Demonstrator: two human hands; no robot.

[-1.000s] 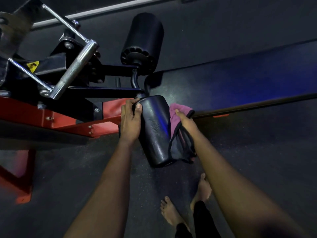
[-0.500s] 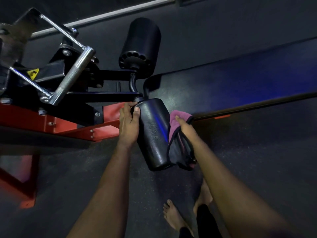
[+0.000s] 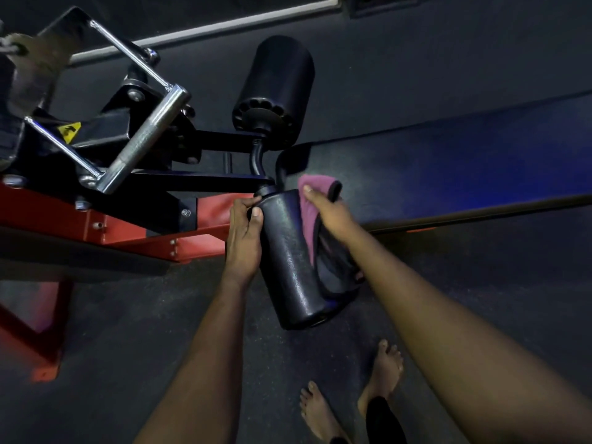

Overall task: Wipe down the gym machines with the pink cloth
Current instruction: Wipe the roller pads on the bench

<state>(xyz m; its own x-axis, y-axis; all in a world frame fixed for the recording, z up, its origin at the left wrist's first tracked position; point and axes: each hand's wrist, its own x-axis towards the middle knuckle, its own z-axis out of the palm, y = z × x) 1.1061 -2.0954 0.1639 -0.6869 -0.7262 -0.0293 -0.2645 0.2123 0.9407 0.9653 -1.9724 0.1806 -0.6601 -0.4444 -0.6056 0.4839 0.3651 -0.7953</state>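
Observation:
A black padded roller (image 3: 288, 261) hangs from the machine's black arm at the centre of the view. My left hand (image 3: 245, 232) grips the roller's upper left side, thumb on the pad. The pink cloth (image 3: 312, 203) with a dark edge is draped over the roller's right side. My right hand (image 3: 330, 213) lies on top of the cloth and holds it against the pad, its fingers wrapped round the far side. A loose part of the cloth hangs below my right wrist. A second black roller (image 3: 277, 88) stands above.
The machine's red frame (image 3: 105, 229) runs along the left, with a red leg (image 3: 35, 341) reaching the floor. A chrome handle bar (image 3: 144, 142) juts out at upper left. My bare feet (image 3: 352, 395) stand on the dark rubber floor below the roller.
My right hand has slid the pink cloth up the roller's right side toward its top end. My left hand keeps its grip on the roller.

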